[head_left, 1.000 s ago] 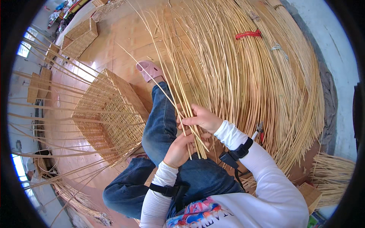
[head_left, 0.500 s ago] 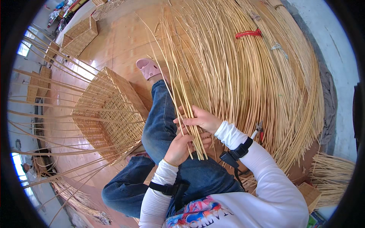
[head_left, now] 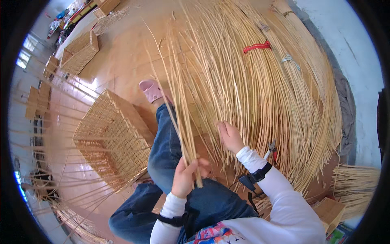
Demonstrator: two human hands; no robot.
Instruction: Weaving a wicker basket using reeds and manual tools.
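Observation:
A slim bundle of pale wicker rods [head_left: 184, 128] stands nearly upright above my thigh. My left hand [head_left: 185, 177] is closed round its lower end, with the butt ends sticking out below the fingers. To the right, my right hand [head_left: 230, 137] is over the near left edge of a wide spread of loose rods [head_left: 260, 93]. Its fingers are drawn together. Whether a rod is between them I cannot make out. Left of my knee stands a woven basket [head_left: 109, 134], open side toward me, with long unwoven stakes fanning out to the left, blurred.
Pliers [head_left: 271, 148] with a red handle part lie on the spread rods. A red tie [head_left: 257, 46] binds one sheaf. Other woven baskets [head_left: 80, 53] stand at the far left. A wooden box [head_left: 330, 211] and more rods [head_left: 353, 183] are at the near right, by the wall.
My right hand has let go of the bundle and moved right, over the loose rods. My left hand now grips the bundle alone, slightly lower. The basket's stakes have blurred as the view shifted.

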